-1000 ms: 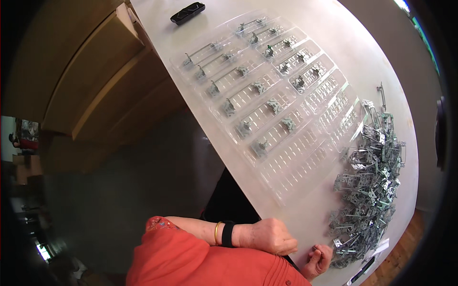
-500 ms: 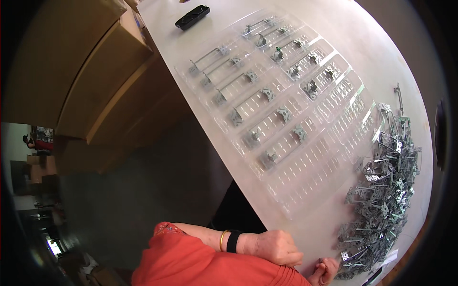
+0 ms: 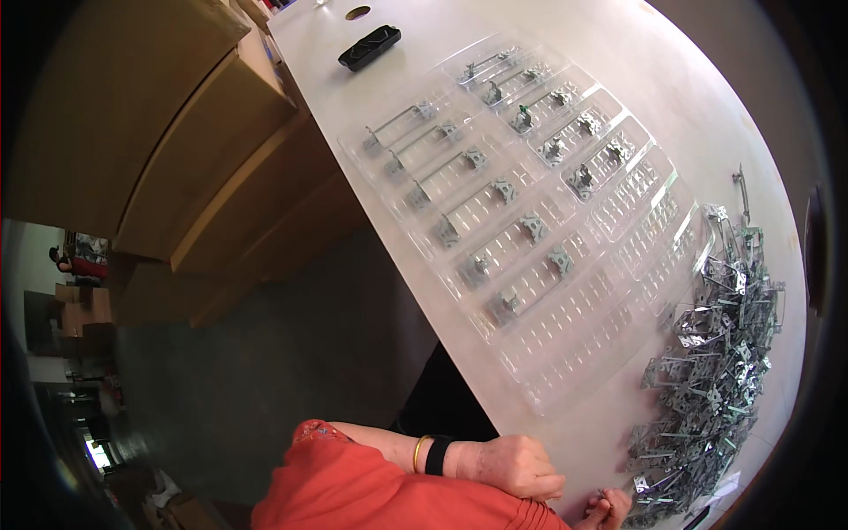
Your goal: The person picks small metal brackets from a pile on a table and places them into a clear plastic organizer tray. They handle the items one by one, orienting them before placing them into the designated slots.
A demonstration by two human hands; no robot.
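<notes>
My left hand (image 3: 521, 466), below a gold bangle and a black wristband, is curled into a fist over the table's near edge. Its palm side is turned away, so anything inside is hidden. Just right of it, my right hand (image 3: 609, 507) is partly cut off by the lower edge, with fingers bent and pinched together; what they hold cannot be made out. Beside that hand lies a long heap of grey metal brackets (image 3: 707, 380). Beyond both hands, a clear plastic blister tray (image 3: 579, 340) holds metal brackets with rods in several of its compartments; its nearer compartments hold none.
A black oblong case (image 3: 369, 48) lies at the table's far left, near a round hole (image 3: 358, 13). One bracket (image 3: 741, 193) sticks out at the heap's far end. Cardboard boxes (image 3: 177, 132) stand left of the white table (image 3: 583, 459).
The view has shifted slightly, so table and tray sit a little lower and further right. My right hand has turned a little, its fingers still bent; my left fist is much the same.
</notes>
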